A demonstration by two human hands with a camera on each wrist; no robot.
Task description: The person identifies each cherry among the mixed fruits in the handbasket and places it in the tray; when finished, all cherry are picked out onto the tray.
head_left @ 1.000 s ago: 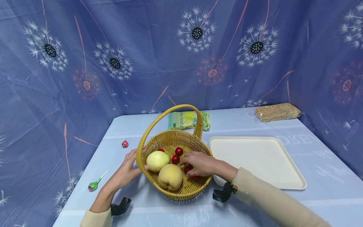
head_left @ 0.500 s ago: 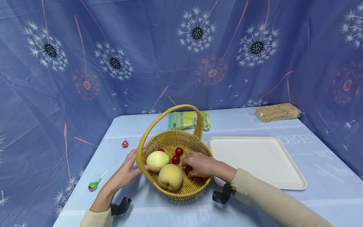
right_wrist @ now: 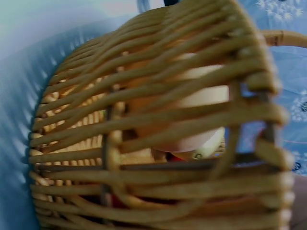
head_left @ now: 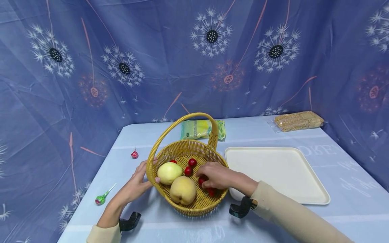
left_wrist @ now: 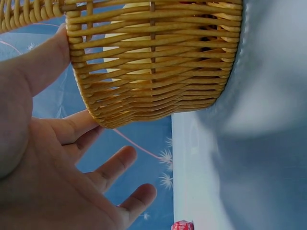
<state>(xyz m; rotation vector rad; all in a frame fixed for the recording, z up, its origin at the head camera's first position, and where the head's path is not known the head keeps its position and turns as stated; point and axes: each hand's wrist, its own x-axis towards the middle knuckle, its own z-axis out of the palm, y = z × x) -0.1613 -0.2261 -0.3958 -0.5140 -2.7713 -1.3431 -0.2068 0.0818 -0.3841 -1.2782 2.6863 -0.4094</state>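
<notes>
A round wicker basket [head_left: 209, 202] with an arched handle stands mid-table. Inside lie a pale yellow-green fruit [head_left: 169, 172], a larger yellow peach-like fruit [head_left: 183, 190] and several dark red cherries [head_left: 188, 171]. My left hand [head_left: 136, 184] grips the basket's left rim by the foot of the handle, thumb and index finger at the rim and other fingers spread, as the left wrist view shows. Reaching over the right side, my right hand [head_left: 214, 175] has its fingers curled at a cherry [head_left: 202, 181] near the basket's floor. In the right wrist view the basket's weave [right_wrist: 158, 120] covers most of the hand.
Right of the basket lies a cream tray [head_left: 273, 172], close to its rim. A green-yellow packet [head_left: 199, 129] lies behind the handle, and a bag of grain [head_left: 297, 120] at the back right. Two lollipops, red [head_left: 134, 154] and green [head_left: 101, 199], lie on the left.
The right hand's fingers have drawn in around the cherry, moving slightly right. The left hand and basket keep their places; the whole head view shifts a little.
</notes>
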